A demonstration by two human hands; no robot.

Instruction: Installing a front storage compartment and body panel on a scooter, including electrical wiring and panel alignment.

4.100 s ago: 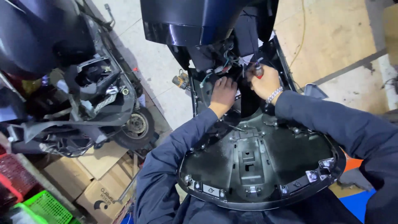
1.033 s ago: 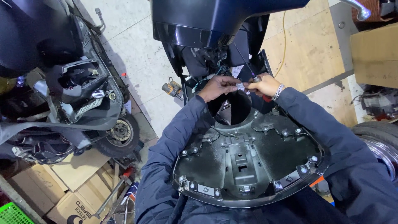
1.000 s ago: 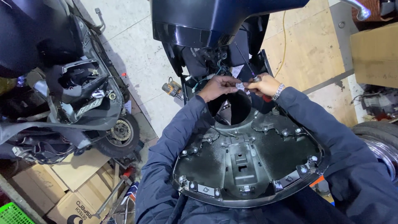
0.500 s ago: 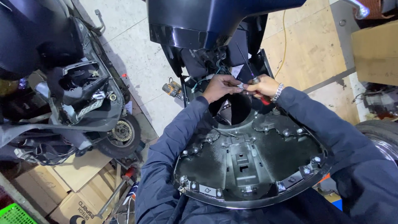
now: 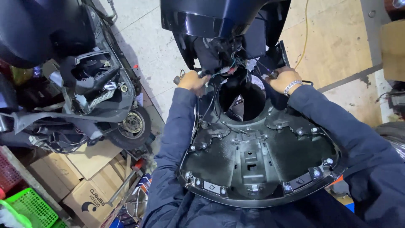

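Note:
A black plastic scooter body panel (image 5: 257, 164) lies inside-up across my lap, with a round opening at its far end. My left hand (image 5: 192, 80) grips the panel's upper left edge, beside a bundle of wires (image 5: 223, 69) coming from the scooter front (image 5: 219, 21). On the upper right edge, my right hand (image 5: 283, 78), with a metal bracelet on its wrist, is closed over the rim. Whether a small tool is in it I cannot tell. Both arms wear dark blue sleeves.
A second, partly stripped scooter (image 5: 84, 97) with its small wheel (image 5: 133, 123) stands at the left. Cardboard boxes (image 5: 90, 179) and a green crate (image 5: 31, 209) lie at the lower left. Wooden boards (image 5: 333, 42) cover the floor at the upper right.
My hands were together at the wires above the opening; now they are apart, one on each upper edge of the panel. The view has shifted a little.

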